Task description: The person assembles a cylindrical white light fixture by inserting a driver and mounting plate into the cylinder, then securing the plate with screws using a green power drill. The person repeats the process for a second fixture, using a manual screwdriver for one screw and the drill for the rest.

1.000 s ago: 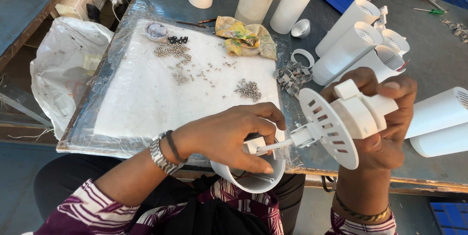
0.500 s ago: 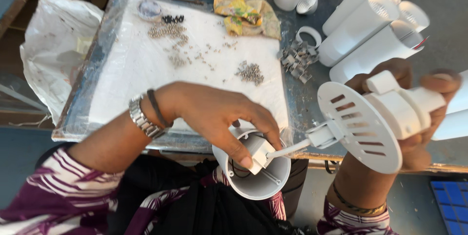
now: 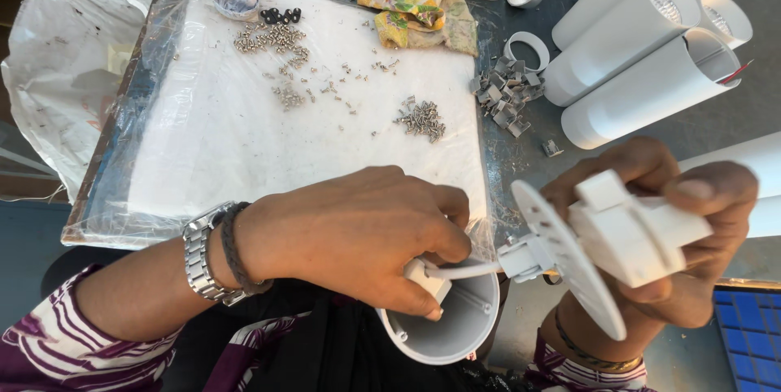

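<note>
Near the lower middle of the frame, the left hand [image 3: 358, 233] pinches a small white connector [image 3: 423, 276] over the grey housing [image 3: 446, 328], and its thin wire could tear out if the right hand [image 3: 663, 229], fingers clamped on the slotted disc part [image 3: 602, 237], pulls away.

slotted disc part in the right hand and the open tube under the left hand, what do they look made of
Slotted disc part: likely moulded plastic, matte white, thin even edges and crisp slots. Open tube: painted metal or plastic, hard to tell; smooth matte white outside, greyer inside, thin wall.
</note>
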